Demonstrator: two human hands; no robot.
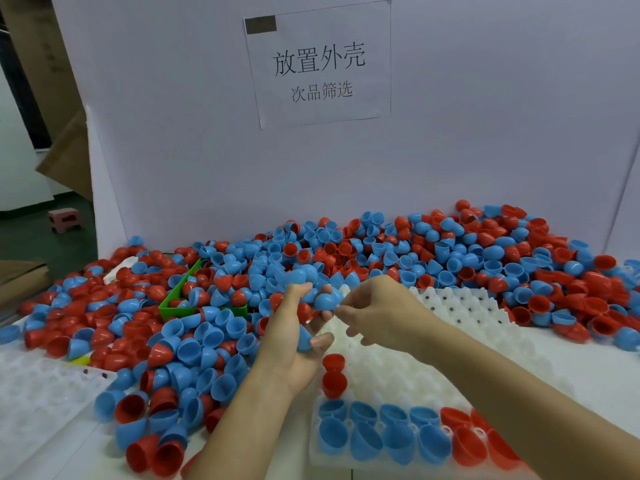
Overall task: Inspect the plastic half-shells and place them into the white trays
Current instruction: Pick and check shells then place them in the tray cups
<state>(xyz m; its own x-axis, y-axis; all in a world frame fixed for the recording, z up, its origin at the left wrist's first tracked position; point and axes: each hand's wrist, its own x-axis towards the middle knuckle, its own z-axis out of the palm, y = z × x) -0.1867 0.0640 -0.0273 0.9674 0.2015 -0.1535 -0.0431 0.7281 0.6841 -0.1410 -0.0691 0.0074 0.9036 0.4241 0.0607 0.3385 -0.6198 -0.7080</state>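
Note:
A big heap of red and blue plastic half-shells point(450, 258) covers the table. My left hand point(294, 337) is raised above the white tray point(467, 317) and grips several shells, blue and red, among them a blue one point(306, 337) at the fingers. My right hand point(377, 313) pinches a blue half-shell point(327, 301) at the top of that bunch. The tray's near rows hold blue shells point(363, 434) and red shells point(464, 434), open side up. Two more red shells point(334, 374) sit in the tray just below my left hand.
A green bin point(180, 306) lies half buried in the heap at the left. Another white tray point(38, 386) lies at the near left edge. A white board with a paper sign point(320, 64) walls off the back. A pink stool point(64, 220) stands on the floor, far left.

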